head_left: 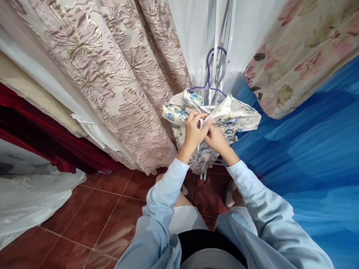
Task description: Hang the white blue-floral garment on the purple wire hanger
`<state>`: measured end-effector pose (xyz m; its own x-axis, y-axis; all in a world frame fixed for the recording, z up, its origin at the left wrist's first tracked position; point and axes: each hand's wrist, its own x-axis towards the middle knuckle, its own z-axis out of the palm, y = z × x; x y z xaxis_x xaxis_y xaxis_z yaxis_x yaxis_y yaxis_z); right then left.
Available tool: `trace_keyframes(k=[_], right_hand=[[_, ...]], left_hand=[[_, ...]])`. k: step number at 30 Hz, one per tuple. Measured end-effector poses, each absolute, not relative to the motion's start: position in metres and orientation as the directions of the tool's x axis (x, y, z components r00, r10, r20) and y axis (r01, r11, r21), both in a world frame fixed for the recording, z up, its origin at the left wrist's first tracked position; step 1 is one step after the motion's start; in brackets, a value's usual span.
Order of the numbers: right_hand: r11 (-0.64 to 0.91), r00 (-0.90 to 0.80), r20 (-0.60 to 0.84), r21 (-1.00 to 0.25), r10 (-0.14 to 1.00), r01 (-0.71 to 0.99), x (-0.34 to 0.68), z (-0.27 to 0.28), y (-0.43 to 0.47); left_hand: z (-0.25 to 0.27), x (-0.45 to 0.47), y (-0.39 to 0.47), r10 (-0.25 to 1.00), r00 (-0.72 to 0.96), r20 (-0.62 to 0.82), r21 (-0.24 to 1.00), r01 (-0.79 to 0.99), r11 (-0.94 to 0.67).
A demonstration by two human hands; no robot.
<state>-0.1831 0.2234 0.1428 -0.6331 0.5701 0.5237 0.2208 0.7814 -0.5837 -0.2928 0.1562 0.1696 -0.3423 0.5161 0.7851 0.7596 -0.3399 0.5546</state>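
Note:
A short-sleeved shirt [242,116] with blue and yellow flowers on cream hangs from a purple hanger [208,76]. My left hand [193,130] is closed on the shirt's front below the collar, thumb and fingers pinching the cloth edge. Close against it, my right hand [215,137] has its fingers bent onto the same front edge, and its fingertips are slightly blurred. Both hands meet at the middle of the front, and whether a button lies between them is hidden. Above them the collar stands apart at the neck.
The hanger hooks on a white metal stand [215,22]. Pink brocade fabric [126,74] drapes at left, with dark red cloth [56,138] beyond. Blue fabric [316,149] and a floral cloth [305,63] hang at right. Red tiles [109,213] cover the floor.

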Motion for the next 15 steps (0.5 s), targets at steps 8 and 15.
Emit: trace_keyframes(k=[8,15], right_hand=[[0.178,-0.451,0.051,-0.953,0.891,0.244,-0.144,-0.012,0.162],[-0.040,-0.330,-0.244,-0.854,0.912,0.519,-0.151,-0.108,0.145]], left_hand=[[0.177,-0.276,0.152,0.496,-0.410,0.765,0.612,0.703,-0.363],[0.189,-0.246,0.143,0.541,-0.365,0.758,0.619,0.665,-0.418]])
